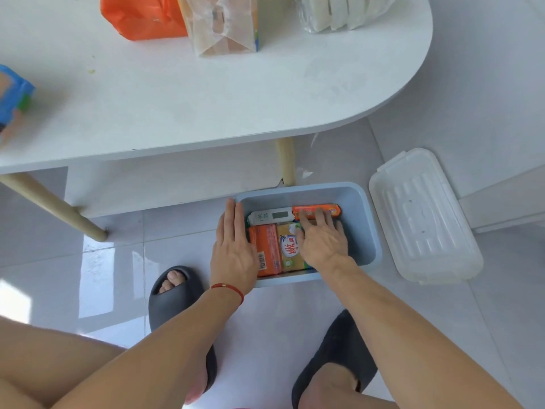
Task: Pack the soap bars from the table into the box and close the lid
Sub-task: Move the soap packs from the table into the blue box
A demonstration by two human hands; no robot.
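A light blue box (361, 211) stands on the floor under the table's edge, holding several wrapped soap bars. An orange bar (312, 210) and a white bar (267, 216) lie along its far side. Another orange bar (267, 249) and a yellow bar (287, 247) lie nearer me. My left hand (233, 246) lies flat with straight fingers on the box's left rim. My right hand (321, 236) reaches inside, its fingers spread and pressing on the far orange bar. The clear lid (424, 216) lies on the floor to the right of the box.
The white table (206, 98) carries an orange bag (141, 16), a clear packet (224, 25), a white wrapped bundle (339, 10) and a blue pack (13, 98) at its left edge. Table legs (50, 208) stand left of the box. My slippered feet flank the floor in front.
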